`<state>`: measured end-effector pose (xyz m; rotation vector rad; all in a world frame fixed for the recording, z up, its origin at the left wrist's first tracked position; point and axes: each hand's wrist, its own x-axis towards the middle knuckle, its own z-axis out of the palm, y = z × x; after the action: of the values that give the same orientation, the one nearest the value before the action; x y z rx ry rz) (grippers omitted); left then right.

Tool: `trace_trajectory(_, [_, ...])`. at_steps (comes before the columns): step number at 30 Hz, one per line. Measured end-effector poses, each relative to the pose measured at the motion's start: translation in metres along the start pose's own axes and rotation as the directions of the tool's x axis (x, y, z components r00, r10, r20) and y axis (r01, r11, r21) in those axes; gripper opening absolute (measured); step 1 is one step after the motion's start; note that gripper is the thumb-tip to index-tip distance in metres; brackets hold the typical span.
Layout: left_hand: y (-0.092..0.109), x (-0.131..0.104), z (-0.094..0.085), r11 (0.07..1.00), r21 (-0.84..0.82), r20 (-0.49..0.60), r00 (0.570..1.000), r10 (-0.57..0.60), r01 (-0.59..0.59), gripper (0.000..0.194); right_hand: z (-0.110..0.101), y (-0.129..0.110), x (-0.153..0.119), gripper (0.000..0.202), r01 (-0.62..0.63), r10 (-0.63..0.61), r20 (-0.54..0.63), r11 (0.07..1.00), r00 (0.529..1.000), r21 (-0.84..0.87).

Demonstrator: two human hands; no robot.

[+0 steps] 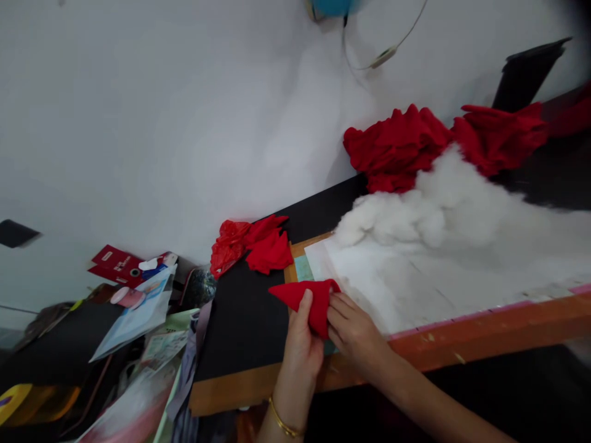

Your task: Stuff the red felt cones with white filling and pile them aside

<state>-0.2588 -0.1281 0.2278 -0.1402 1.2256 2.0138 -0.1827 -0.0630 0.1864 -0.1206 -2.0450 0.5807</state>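
A pointed red fabric cone (316,307) is held over the near edge of the table, its tip toward the left. My left hand (302,335) wraps round it from below, thumb lying on the near side. At the cone's wide open end is my right hand (348,323), fingers bent against the rim; the fingertips are partly hidden inside or behind the cloth. Whether they hold any stuffing cannot be seen. Just beyond the hands, a heap of white fluffy stuffing (415,215) lies on a white sheet (369,289).
Red cloth pieces (397,144) are heaped along the wall behind the stuffing. More red pieces (270,249) lie beside a red plastic bag (228,243) on the black tabletop (244,326). At left stand a red box (117,264), a pink roll (127,298) and yellow tape (16,400).
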Motion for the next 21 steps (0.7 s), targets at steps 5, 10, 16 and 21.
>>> trace_trajectory(5, [-0.006, -0.001, -0.005, 0.974, 0.166, 0.084, 0.987, 0.139, -0.152, 0.041, -0.002, 0.000, -0.005, 0.030, -0.243, 0.196, 0.187, 0.929, 0.963, 0.280])
trace_trajectory(10, [-0.010, 0.002, -0.005, 0.966, 0.163, 0.106, 0.977, 0.186, -0.202, 0.045, -0.014, 0.003, -0.004, 0.031, -0.554, 0.404, 0.380, 0.594, 0.832, 0.583])
trace_trajectory(16, [-0.017, 0.000, 0.000, 0.971, 0.164, 0.118, 0.981, 0.153, -0.171, 0.039, -0.008, 0.002, -0.001, 0.031, -0.648, 0.585, 0.370, 0.382, 0.721, 0.658])
trace_trajectory(21, [-0.018, -0.002, 0.006, 0.984, 0.110, 0.121, 0.985, 0.127, -0.140, 0.036, 0.002, 0.007, -0.006, 0.014, -0.621, 0.741, 0.082, 0.490, 0.666, 0.613])
